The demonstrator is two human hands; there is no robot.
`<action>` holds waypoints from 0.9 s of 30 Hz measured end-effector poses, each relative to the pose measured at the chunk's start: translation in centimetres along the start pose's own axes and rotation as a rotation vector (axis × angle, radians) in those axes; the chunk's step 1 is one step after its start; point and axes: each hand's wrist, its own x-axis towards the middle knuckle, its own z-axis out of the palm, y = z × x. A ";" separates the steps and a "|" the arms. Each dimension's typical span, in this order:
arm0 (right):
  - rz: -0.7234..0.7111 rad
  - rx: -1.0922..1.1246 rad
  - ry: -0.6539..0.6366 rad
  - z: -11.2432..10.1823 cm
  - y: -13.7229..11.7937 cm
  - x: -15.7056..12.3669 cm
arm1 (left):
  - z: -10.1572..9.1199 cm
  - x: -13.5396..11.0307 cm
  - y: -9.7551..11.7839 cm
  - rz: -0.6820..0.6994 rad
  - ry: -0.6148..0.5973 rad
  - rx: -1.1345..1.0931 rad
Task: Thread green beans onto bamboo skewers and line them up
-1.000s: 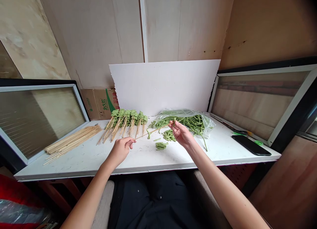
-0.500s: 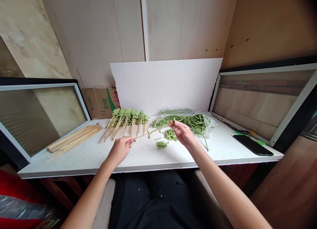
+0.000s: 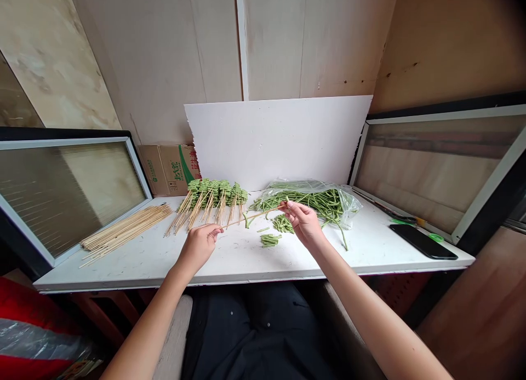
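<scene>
My left hand (image 3: 200,244) pinches one end of a thin bamboo skewer (image 3: 263,213), held slantwise above the table. At its other end, the fingers of my right hand (image 3: 304,222) are closed round a short piece of green bean (image 3: 287,200), mostly hidden by the fingertips. Below the hands lie a small bundle of cut bean pieces (image 3: 270,240) and a looser pile of cut pieces (image 3: 282,223). A curved bean scrap (image 3: 246,220) lies behind the skewer. Finished skewers of beans (image 3: 216,189) are heaped at the back left, sticks pointing toward me.
Bare bamboo skewers (image 3: 127,229) lie in a bundle at left. Long green beans (image 3: 320,203) spill from a clear plastic bag (image 3: 351,205) behind my right hand. A black phone (image 3: 422,241) and scissors (image 3: 405,219) lie at right. A white board (image 3: 279,142) and cardboard box (image 3: 168,171) stand behind.
The bean piece at the skewer's end shows less above my right fingertips than before. Both hands keep nearly the same place, and the view has shifted slightly.
</scene>
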 end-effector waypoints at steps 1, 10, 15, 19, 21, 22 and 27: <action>0.002 0.006 0.006 0.1 0.1 -0.1 | 0.1 0.0 0.0 0.001 0.004 0.000; -0.111 0.014 0.171 2.3 0.0 -1.7 | 0.4 -0.1 0.7 -0.062 -0.012 -0.029; -0.113 0.021 0.228 2.9 0.3 -2.2 | 0.8 -0.2 0.7 -0.086 -0.023 -0.045; -0.115 0.024 0.230 3.0 0.3 -2.3 | 1.1 -0.4 0.7 -0.096 -0.035 -0.054; -0.119 0.022 0.231 3.2 0.5 -2.5 | 1.2 -0.4 0.8 -0.100 -0.036 -0.061; -0.120 0.015 0.226 3.4 0.7 -2.7 | 1.3 -0.4 1.0 -0.099 -0.036 -0.067; -0.022 -0.035 0.137 5.0 2.5 -4.1 | 1.7 -0.5 2.7 -0.084 -0.050 -0.104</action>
